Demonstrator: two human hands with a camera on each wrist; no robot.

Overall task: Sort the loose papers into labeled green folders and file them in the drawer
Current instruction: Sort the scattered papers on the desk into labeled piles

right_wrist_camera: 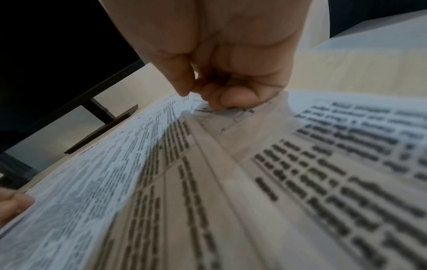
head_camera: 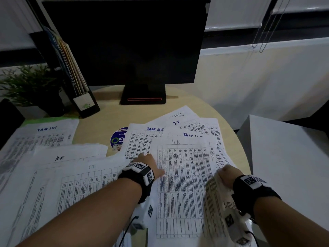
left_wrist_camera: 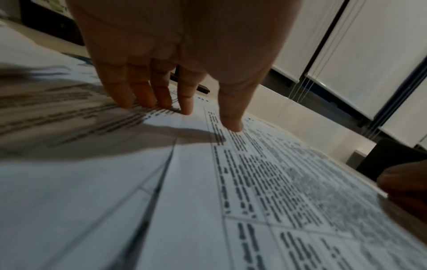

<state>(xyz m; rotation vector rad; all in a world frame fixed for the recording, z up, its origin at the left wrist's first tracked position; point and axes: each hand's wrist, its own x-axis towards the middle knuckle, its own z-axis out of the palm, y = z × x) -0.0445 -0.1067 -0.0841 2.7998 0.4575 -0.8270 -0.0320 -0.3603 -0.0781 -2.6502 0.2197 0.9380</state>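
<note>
Under the left hand (head_camera: pixel 148 164), a white printed sheet headed "HR" (head_camera: pixel 183 177) is pinned to the round beige tabletop (head_camera: pixel 106 107) w/ flat fingers, prob. so it won't slide. Its right edge is pinched in the right hand's (head_camera: pixel 227 175) curled grip for lifting.

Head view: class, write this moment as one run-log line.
stage: sorting papers | left hand: fingers flat on HR sheet | right hand: pinching lifted sheet edge | green folder: under task list pile, far left

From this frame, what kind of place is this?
Most likely an office desk: a dark monitor, a file holder of folders, and printed sheets headed HR, IT and Task List.
</note>
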